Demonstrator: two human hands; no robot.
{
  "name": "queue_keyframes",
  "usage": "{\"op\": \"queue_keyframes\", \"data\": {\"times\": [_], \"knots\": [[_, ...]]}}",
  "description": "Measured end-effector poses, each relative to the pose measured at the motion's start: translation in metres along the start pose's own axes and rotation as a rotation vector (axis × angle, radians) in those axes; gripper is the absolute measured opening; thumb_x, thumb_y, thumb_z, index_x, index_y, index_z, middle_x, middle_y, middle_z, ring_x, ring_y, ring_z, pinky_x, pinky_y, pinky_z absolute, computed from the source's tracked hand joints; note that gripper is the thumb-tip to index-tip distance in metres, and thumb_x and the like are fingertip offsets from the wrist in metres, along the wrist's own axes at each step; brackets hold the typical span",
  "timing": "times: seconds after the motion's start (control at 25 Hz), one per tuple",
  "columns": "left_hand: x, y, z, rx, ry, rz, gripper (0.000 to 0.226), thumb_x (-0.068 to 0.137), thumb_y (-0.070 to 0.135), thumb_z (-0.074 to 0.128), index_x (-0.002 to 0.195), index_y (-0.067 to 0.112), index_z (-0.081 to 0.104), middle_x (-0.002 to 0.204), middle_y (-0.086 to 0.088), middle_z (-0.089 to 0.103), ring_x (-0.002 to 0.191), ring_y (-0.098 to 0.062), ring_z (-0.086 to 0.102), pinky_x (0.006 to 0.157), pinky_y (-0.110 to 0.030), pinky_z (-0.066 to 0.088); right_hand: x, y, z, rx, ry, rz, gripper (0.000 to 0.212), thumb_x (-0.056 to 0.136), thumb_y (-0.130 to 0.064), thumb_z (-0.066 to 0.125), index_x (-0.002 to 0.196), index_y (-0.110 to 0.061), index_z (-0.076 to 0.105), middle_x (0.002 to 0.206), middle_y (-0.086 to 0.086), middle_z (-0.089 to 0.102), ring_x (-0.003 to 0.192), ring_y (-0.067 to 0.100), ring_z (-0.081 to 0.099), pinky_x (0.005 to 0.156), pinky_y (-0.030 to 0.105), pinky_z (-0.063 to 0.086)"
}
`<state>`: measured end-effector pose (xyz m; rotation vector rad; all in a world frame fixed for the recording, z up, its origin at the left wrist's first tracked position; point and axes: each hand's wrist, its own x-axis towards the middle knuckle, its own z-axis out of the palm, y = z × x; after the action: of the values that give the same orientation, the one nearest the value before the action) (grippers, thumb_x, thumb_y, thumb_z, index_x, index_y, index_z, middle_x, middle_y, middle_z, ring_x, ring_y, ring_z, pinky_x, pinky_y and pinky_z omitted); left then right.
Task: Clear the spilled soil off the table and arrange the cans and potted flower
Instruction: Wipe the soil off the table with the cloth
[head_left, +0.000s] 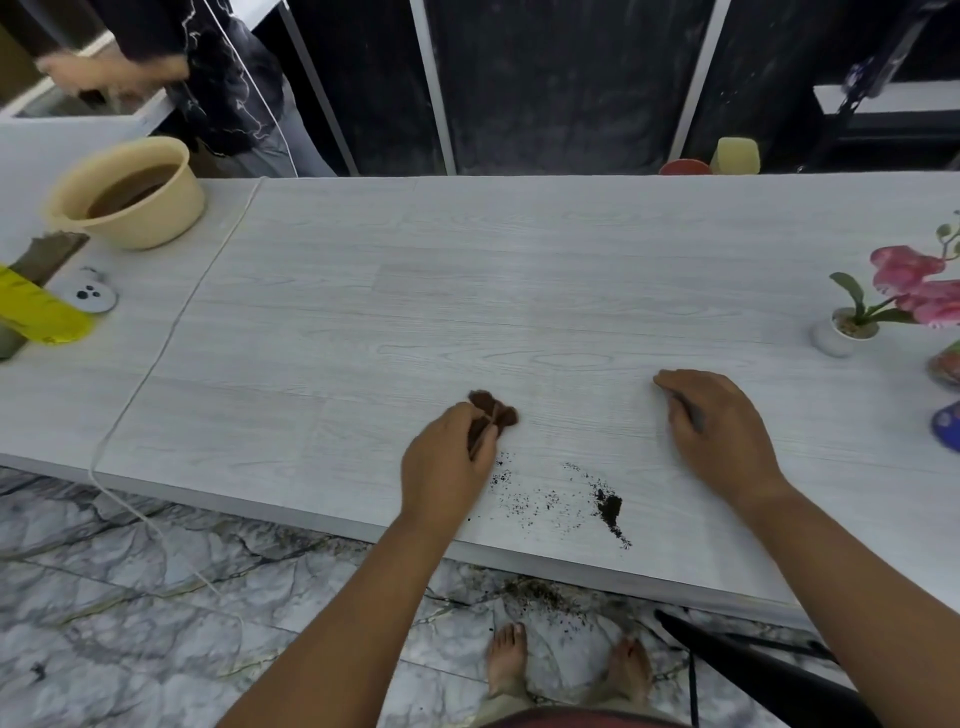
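Pale wood-grain worktop (467, 291), marbled floor (130, 597) below. Your left grip (447, 462) pinches a brown cloth (493, 415); your right grip (722, 431) rests loosely spread. Soil (610, 506) near the front edge; potted flower (844, 332) far right.

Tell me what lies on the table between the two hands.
Head view: scattered spilled soil, with one dark clump, lies between the left hand and right hand, close to the near edge of the table; otherwise bare.

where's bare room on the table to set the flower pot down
Bare: the wide middle of the table, from the cord across to the flower pot. Crowded: left end around the basin, right edge by the pot, and the near edge, where soil lies.
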<state>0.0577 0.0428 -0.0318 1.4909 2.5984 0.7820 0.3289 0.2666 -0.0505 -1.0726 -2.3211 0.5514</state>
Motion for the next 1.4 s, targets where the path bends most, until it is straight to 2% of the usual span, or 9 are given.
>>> {"op": "queue_keyframes", "data": {"times": [0.12, 0.24, 0.36, 0.44, 0.68, 0.88, 0.96, 1.16, 1.4], "knots": [[-0.01, 0.012, 0.003, -0.031, -0.012, 0.092, 0.017, 0.102, 0.042, 0.066, 0.111, 0.028, 0.064, 0.086, 0.017, 0.066, 0.068, -0.001, 0.056, 0.056, -0.019, 0.034, -0.001, -0.001, 0.0, 0.012, 0.01, -0.002, 0.036, 0.095, 0.002, 0.067, 0.125, -0.015, 0.078, 0.127, 0.002, 0.076, 0.119, 0.02, 0.064, 0.107, 0.023, 0.041], [0.003, -0.017, -0.022, -0.032, 0.095, -0.087, 0.014, 0.102, 0.045, 0.064, 0.109, 0.034, 0.059, 0.08, 0.02, 0.06, 0.063, 0.003, 0.056, 0.053, -0.017, 0.034, -0.001, -0.001, 0.0, 0.008, 0.019, -0.014, 0.036, 0.095, 0.003, 0.067, 0.125, -0.013, 0.078, 0.126, 0.003, 0.077, 0.118, 0.02, 0.065, 0.107, 0.022, 0.04], [0.003, -0.048, -0.037, 0.012, 0.124, -0.171, 0.018, 0.102, 0.041, 0.065, 0.109, 0.025, 0.061, 0.084, 0.01, 0.065, 0.068, -0.013, 0.063, 0.056, -0.033, 0.048, 0.0, -0.002, 0.0, 0.011, 0.038, -0.034, 0.035, 0.095, 0.005, 0.068, 0.123, -0.011, 0.078, 0.125, 0.004, 0.077, 0.117, 0.023, 0.066, 0.108, 0.026, 0.043], [-0.008, -0.045, -0.03, 0.013, 0.109, -0.189, 0.02, 0.102, 0.038, 0.067, 0.11, 0.02, 0.063, 0.086, 0.006, 0.068, 0.071, -0.018, 0.065, 0.058, -0.035, 0.051, 0.0, -0.002, 0.0, 0.01, 0.042, -0.042, 0.035, 0.094, 0.005, 0.068, 0.123, -0.011, 0.079, 0.125, 0.004, 0.077, 0.116, 0.024, 0.067, 0.108, 0.027, 0.044], [-0.029, 0.017, 0.009, -0.028, 0.053, -0.106, 0.029, 0.102, 0.045, 0.064, 0.117, 0.02, 0.065, 0.091, 0.008, 0.07, 0.074, -0.013, 0.066, 0.058, -0.03, 0.05, -0.002, -0.004, -0.002, 0.016, 0.043, -0.034, 0.036, 0.094, 0.007, 0.068, 0.123, -0.011, 0.079, 0.125, 0.004, 0.077, 0.118, 0.021, 0.066, 0.11, 0.022, 0.04], [-0.033, 0.008, -0.008, -0.098, -0.021, -0.033, 0.038, 0.103, 0.048, 0.065, 0.134, 0.026, 0.064, 0.112, 0.015, 0.069, 0.092, -0.005, 0.064, 0.073, -0.029, 0.057, -0.004, -0.005, -0.002, 0.02, 0.016, -0.023, 0.036, 0.095, 0.002, 0.068, 0.127, -0.012, 0.078, 0.129, 0.002, 0.076, 0.123, 0.02, 0.066, 0.112, 0.025, 0.042], [-0.031, -0.003, -0.016, -0.105, -0.044, -0.012, 0.031, 0.103, 0.04, 0.068, 0.13, 0.026, 0.067, 0.109, 0.013, 0.07, 0.09, -0.006, 0.065, 0.073, -0.031, 0.057, -0.003, -0.004, -0.002, 0.024, 0.019, -0.017, 0.036, 0.095, 0.001, 0.068, 0.127, -0.013, 0.078, 0.129, 0.001, 0.076, 0.123, 0.019, 0.066, 0.112, 0.025, 0.042], [-0.017, -0.031, -0.034, -0.111, 0.078, -0.157, 0.022, 0.1, 0.035, 0.07, 0.12, 0.025, 0.067, 0.099, 0.013, 0.069, 0.083, -0.007, 0.066, 0.067, -0.025, 0.05, -0.004, -0.004, -0.003, 0.029, 0.013, -0.031, 0.036, 0.094, 0.002, 0.068, 0.126, -0.011, 0.078, 0.129, 0.003, 0.077, 0.123, 0.023, 0.067, 0.112, 0.032, 0.046], [-0.039, 0.018, 0.004, -0.081, 0.039, -0.138, 0.023, 0.099, 0.03, 0.073, 0.116, 0.014, 0.069, 0.092, 0.002, 0.073, 0.076, -0.016, 0.069, 0.065, -0.031, 0.056, -0.005, -0.008, -0.005, 0.031, 0.009, -0.027, 0.037, 0.094, 0.004, 0.068, 0.126, -0.01, 0.079, 0.13, 0.004, 0.076, 0.124, 0.023, 0.066, 0.112, 0.031, 0.045]]}}
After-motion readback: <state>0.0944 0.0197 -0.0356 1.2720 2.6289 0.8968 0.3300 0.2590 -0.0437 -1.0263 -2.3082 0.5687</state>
